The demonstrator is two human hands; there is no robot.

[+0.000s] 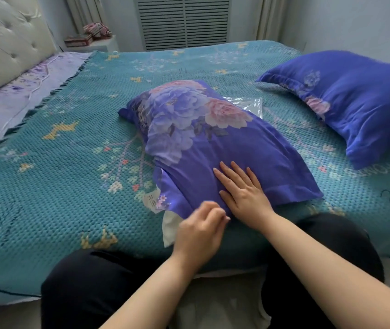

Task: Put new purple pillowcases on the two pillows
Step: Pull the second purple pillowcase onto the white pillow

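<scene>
A pillow in a purple floral pillowcase (pixel 203 138) lies on the bed in front of me, its open end toward me. A white corner of the inner pillow (pixel 170 227) sticks out at that end, beside a paper label (pixel 151 198). My right hand (pixel 242 188) presses flat on the near part of the case with straight fingers. My left hand (pixel 199 230) is blurred at the case's near edge, fingers curled; whether it pinches the fabric is unclear. A second pillow in a purple case (pixel 355 103) lies at the right of the bed.
The bed carries a teal knitted cover (pixel 70 162). A clear plastic bag (pixel 248 103) lies behind the near pillow. A padded headboard (pixel 4 43) stands at the left, a nightstand with folded items (pixel 91 39) at the back. My dark-trousered knees (pixel 89 281) rest at the bed's edge.
</scene>
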